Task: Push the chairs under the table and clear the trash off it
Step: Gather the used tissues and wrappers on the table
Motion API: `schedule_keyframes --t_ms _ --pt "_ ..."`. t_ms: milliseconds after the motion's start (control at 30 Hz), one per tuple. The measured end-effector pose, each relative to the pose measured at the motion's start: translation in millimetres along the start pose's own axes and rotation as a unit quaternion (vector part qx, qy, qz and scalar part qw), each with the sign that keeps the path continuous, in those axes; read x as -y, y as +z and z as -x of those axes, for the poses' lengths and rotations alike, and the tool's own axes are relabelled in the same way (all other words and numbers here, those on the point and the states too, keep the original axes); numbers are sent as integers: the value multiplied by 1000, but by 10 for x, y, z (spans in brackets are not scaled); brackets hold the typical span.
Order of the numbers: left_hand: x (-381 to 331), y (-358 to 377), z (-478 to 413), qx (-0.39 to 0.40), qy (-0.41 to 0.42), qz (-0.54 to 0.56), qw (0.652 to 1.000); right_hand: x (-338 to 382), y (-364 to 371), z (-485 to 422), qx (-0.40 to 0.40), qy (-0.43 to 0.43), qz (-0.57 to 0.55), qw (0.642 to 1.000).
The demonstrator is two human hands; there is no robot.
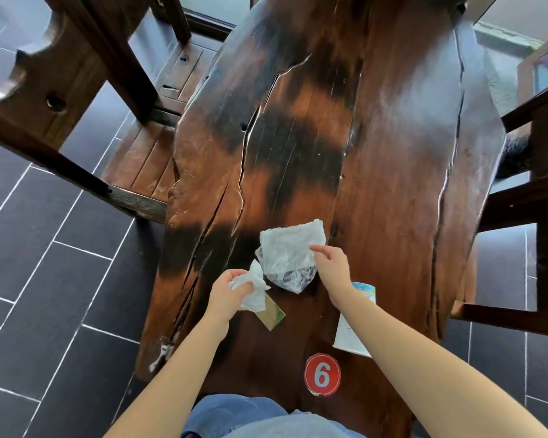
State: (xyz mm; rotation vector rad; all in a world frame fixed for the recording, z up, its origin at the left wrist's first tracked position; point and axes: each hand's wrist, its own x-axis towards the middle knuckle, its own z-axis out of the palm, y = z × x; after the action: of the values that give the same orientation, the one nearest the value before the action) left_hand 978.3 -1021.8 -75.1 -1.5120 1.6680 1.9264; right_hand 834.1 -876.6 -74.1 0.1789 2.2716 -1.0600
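Holding 1 tissue (254,287), left hand (227,292); right hand (332,267) pinches 1 bag (285,252).

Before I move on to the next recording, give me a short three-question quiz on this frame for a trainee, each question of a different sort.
1. Does the left hand or the right hand grip the crumpled tissue?
2. True or false: the round red sticker on the table reads 9.
3. What does the right hand hold by its edge? A) the clear plastic bag B) a glass bottle C) a plate

Key: 1. The left hand. 2. False, it reads 6. 3. A.
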Motion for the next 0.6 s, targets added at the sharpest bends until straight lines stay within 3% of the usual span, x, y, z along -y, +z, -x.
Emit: schedule_keyframes --t_ms 300,433,600 --pt "46 -55 26 10 -52 5 999 77 -168 105 -67 -149 25 986" --pt "46 -82 76 -33 -63 60 996 47 -212 226 -104 -131 -17 986" --pt "137 -163 168 -11 -10 74 997 141 -248 469 -143 -155 -78 974"
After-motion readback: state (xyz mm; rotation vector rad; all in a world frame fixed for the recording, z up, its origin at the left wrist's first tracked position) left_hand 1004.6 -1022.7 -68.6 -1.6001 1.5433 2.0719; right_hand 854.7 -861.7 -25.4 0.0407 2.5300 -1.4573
